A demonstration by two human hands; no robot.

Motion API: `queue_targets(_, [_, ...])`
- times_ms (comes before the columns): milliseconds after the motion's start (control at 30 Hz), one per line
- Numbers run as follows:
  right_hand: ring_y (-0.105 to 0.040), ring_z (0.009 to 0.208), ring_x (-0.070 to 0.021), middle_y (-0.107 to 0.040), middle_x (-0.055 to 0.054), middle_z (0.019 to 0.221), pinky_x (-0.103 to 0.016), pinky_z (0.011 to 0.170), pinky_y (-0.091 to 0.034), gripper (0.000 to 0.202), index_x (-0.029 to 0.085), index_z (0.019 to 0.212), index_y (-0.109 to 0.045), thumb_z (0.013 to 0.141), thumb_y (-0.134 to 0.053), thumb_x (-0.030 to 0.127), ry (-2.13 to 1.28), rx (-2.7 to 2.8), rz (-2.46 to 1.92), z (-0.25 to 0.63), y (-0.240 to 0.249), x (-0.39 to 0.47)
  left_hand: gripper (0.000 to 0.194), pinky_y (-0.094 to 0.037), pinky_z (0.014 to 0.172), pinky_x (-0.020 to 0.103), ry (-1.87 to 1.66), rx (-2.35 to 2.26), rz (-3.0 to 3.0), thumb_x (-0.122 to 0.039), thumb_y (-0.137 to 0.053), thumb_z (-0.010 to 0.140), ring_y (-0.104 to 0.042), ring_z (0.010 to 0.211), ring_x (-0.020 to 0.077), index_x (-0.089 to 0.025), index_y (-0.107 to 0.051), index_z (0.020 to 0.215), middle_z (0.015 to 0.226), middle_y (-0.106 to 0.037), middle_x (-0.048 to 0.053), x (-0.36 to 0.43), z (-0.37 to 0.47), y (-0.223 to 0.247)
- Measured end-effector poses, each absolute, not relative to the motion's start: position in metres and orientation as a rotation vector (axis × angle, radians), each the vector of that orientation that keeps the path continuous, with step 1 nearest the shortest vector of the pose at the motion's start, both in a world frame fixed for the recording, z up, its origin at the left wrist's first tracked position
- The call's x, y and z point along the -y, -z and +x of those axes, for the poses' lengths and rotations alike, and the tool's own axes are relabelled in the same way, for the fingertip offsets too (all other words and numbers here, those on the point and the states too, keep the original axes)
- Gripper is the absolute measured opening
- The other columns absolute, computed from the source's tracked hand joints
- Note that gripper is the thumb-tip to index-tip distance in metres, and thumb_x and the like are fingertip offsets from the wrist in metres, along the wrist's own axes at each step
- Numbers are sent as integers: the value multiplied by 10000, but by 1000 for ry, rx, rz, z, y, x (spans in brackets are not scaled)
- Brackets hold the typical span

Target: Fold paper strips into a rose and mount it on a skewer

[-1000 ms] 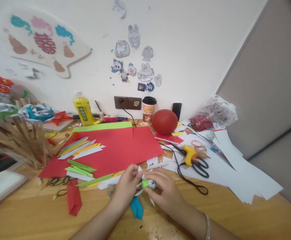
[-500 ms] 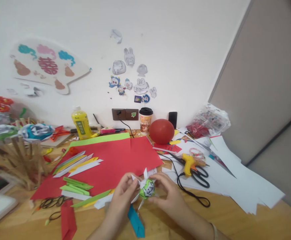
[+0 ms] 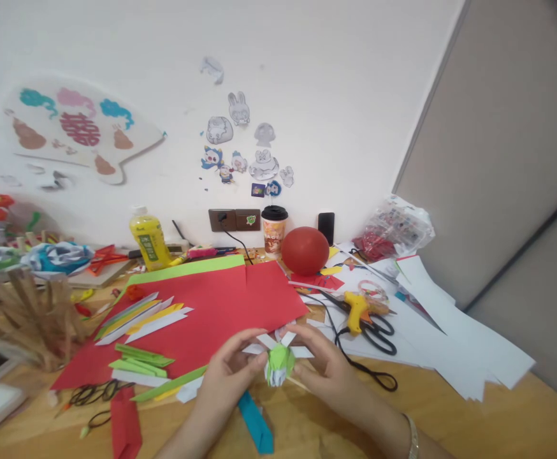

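Observation:
A small ball of folded green and white paper [image 3: 278, 364], with white paper tabs sticking out around its top, sits between my two hands above the front of the table. My left hand [image 3: 231, 366] grips its left side with thumb and bent fingers. On the other side, the thumb and fingers of my right hand [image 3: 327, 366] close around its right edge and tabs. Beneath my left hand lies a folded blue paper strip [image 3: 257, 424]. Folded green strips [image 3: 142, 360] and a folded red strip [image 3: 125, 424] rest to the left.
Red paper sheets [image 3: 221, 303] cover the middle of the table [image 3: 355, 427]. To the right are a yellow glue gun [image 3: 355, 312], black-handled scissors [image 3: 378, 336] and white paper [image 3: 470, 347]. A red balloon [image 3: 306, 250], a lidded cup [image 3: 274, 234] and a yellow bottle [image 3: 149, 239] stand behind.
The paper ball has been turned in my hands: its patterned white-and-green face has swung away and its green side with the white tabs now shows. The view has shifted slightly.

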State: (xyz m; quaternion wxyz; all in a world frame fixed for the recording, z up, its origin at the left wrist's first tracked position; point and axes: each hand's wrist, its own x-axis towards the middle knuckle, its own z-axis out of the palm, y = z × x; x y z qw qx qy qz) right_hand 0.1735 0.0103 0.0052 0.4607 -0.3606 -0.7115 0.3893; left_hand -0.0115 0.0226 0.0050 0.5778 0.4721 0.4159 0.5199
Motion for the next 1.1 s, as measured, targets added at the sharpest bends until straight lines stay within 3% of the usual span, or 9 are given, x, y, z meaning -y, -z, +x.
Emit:
queue_targets(133, [-468, 1197, -192, -493, -54, 1296, -367, 1003, -393, 597, 277, 1268, -439, 733, -500, 21, -848, 1809, -912, 175, -4, -8, 282, -528, 675, 277, -1279, -931, 1140, -297, -762, 628, -648, 772, 197, -199, -631, 857, 878, -682, 43, -19, -11, -2])
queue_targets(300, [-468, 1174, -192, -528, -66, 1219, -364, 1023, -357, 494, 253, 1226, -441, 768, -526, 88, -740, 1872, -845, 172, -7, -6, 95, -526, 778, 269, -1426, -847, 1441, -201, -686, 728, -630, 918, 186, -216, -648, 814, 913, -665, 36, -16, -9, 0])
queue_targets(500, [-448, 1187, -199, -492, -80, 1246, -357, 1013, -363, 514, 246, 1255, -400, 777, -533, 112, -678, 1927, -812, 172, -6, -4, 127, -543, 776, 275, -1533, -919, 1820, -136, -630, 772, -651, 884, 171, -236, -650, 849, 903, -675, 31, -13, -11, -3])
queue_targets(667, [-528, 1051, -200, -584, -70, 1089, -353, 922, -426, 269, 234, 1097, -562, 836, -525, 182, -556, 1946, -789, 175, -14, -7, 134, -545, 725, 196, -1550, -991, 2196, -146, -630, 781, -669, 791, 136, -222, -665, 886, 849, -696, 29, -14, -15, -5])
queue_targets(833, [-574, 915, -179, -654, -55, 956, -332, 827, -465, 182, 223, 1029, -597, 857, -550, 186, -402, 2002, -747, 172, -14, -10, 144, -546, 738, 192, -1540, -856, 2494, -169, -539, 855, -674, 822, 135, -188, -632, 963, 871, -705, 63, -12, -13, -5])
queue_targets(1100, [-594, 885, -167, -675, -53, 927, -327, 798, -481, 157, 217, 1011, -582, 872, -526, 170, -255, 2029, -657, 170, -17, -7, 76, -545, 731, 200, -1637, -794, 2600, -113, -539, 841, -669, 831, 136, -164, -590, 865, 870, -692, 78, -12, -14, -8])
